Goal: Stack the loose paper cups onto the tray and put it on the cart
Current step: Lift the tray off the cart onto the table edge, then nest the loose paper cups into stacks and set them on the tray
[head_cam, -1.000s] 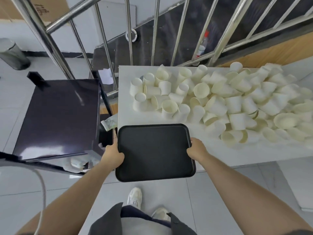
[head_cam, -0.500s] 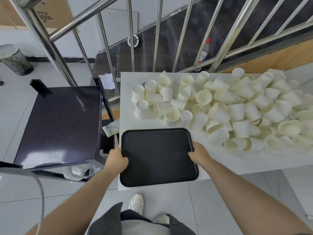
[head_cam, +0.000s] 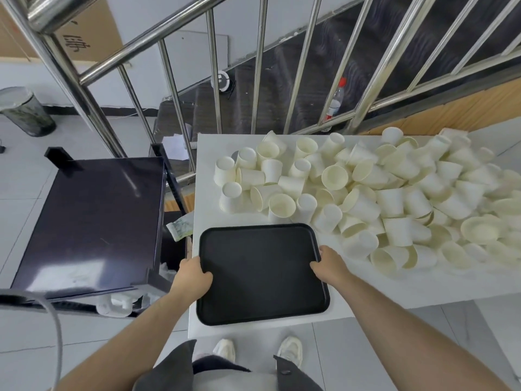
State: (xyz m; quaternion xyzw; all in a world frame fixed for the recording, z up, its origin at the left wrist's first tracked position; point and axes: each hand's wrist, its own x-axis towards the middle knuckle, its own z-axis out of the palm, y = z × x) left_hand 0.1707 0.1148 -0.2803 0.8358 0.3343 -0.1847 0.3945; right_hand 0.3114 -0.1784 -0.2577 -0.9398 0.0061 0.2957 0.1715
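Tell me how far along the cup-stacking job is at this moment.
Barely begun. Done: the black tray lies on the white table, bare. In hand: left hand and right hand grip its side edges. Left: the paper cups lie loose and unstacked; none are on the tray, and the black cart carries no tray.

Plain black tray (head_cam: 262, 272), cream-white paper cups (head_cam: 366, 193), white counter (head_cam: 394, 289), glossy dark purple-black cart (head_cam: 93, 221), silver railing (head_cam: 298, 66), pale grey floor tiles (head_cam: 17, 198)
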